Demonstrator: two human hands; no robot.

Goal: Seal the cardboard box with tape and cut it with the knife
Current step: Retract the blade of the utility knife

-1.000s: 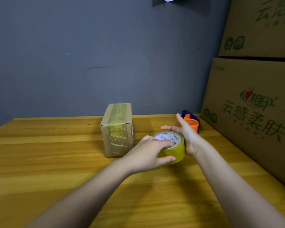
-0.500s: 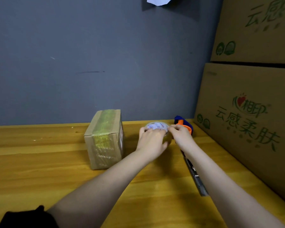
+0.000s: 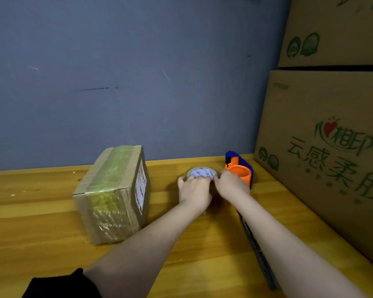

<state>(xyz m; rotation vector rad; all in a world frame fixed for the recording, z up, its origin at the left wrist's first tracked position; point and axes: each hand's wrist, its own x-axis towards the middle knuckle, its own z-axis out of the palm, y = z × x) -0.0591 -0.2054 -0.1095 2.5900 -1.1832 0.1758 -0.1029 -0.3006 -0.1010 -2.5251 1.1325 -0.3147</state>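
A small cardboard box (image 3: pixel 113 194), with yellowish tape over its top and front and a white label on its right side, stands on the wooden table (image 3: pixel 41 239). To its right lies a tape roll (image 3: pixel 201 172) with a white printed core. My left hand (image 3: pixel 193 192) grips the roll's near left side. From the right, my right hand (image 3: pixel 232 186) pinches the roll's edge. A long grey knife (image 3: pixel 257 252) lies on the table under my right forearm, partly hidden.
An orange and blue tape dispenser (image 3: pixel 239 168) stands just behind my right hand. Two large printed cartons (image 3: pixel 327 147) are stacked along the table's right side. A grey wall closes the back. A black sleeve (image 3: pixel 60 284) shows at the bottom left.
Both hands have moved the tape roll farther back on the table, next to the dispenser, and now close on its sides. The knife has come into sight under my right forearm.
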